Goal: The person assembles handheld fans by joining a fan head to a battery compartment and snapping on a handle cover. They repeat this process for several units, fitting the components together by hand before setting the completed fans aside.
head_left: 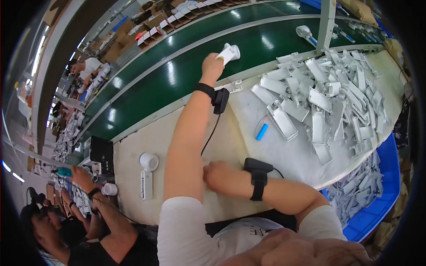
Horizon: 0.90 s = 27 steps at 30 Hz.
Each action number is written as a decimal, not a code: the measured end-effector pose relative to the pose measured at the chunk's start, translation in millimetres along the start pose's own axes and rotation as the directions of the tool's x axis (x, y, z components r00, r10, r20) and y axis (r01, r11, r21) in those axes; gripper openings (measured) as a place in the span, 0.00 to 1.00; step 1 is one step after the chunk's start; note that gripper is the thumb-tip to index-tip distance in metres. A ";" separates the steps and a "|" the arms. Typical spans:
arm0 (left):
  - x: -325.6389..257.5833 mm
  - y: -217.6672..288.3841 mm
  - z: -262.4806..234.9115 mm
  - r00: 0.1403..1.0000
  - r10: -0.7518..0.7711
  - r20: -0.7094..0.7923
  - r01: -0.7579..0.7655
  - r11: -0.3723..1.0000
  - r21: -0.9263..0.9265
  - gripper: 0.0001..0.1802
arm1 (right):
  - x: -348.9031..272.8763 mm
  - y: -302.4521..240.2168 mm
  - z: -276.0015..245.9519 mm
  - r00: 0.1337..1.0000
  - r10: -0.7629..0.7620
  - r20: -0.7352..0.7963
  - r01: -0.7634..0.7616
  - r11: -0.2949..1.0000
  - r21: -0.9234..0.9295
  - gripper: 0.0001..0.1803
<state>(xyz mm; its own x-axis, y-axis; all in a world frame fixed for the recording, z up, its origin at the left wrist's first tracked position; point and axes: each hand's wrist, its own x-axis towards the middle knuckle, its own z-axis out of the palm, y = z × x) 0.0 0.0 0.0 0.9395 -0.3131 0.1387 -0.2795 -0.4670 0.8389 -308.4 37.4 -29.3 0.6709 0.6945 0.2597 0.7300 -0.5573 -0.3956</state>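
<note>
My left hand (212, 69) reaches over the green conveyor belt, its fingers closed around a white round-headed handheld device (229, 54). My right hand (219, 177) rests low over the worktable, curled, with its fingertips partly hidden beside my left forearm; what it holds, if anything, does not show. Left of that forearm lies a similar white device (147, 175), its round head up and its handle toward me. A blue cylindrical battery (262, 132) with thin wires lies by a large heap of white plastic casing parts (319, 93) at the right.
A blue bin (386, 195) of white parts stands below the table's right edge. A metal post (327, 26) rises behind the heap. Another white device (304, 33) lies on the belt. At left a co-worker (104, 217) handles a teal tool, near a black box (101, 155).
</note>
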 end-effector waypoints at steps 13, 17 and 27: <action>-269.3 66.2 -129.8 0.508 0.857 0.088 -0.695 0.348 0.629 0.15 | 0.7 32.9 -85.4 0.787 0.609 0.098 0.272 -0.486 0.830 0.31; -316.3 42.6 -122.5 0.487 0.865 0.123 -0.619 0.242 0.748 0.15 | 1.6 37.0 -80.5 0.815 0.576 -0.068 0.313 -0.337 0.888 0.28; -324.4 22.3 -107.4 0.987 0.047 0.155 0.100 0.576 -0.812 0.17 | -1.3 18.4 -80.6 0.824 0.548 -0.142 0.300 -0.210 0.931 0.23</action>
<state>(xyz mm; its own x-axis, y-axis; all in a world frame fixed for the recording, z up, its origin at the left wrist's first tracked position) -289.8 180.0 30.3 0.8833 -0.4592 0.0949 0.0937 0.3711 0.9238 -285.3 -10.4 34.0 0.9717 0.2022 0.1222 -0.0730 0.7488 -0.6587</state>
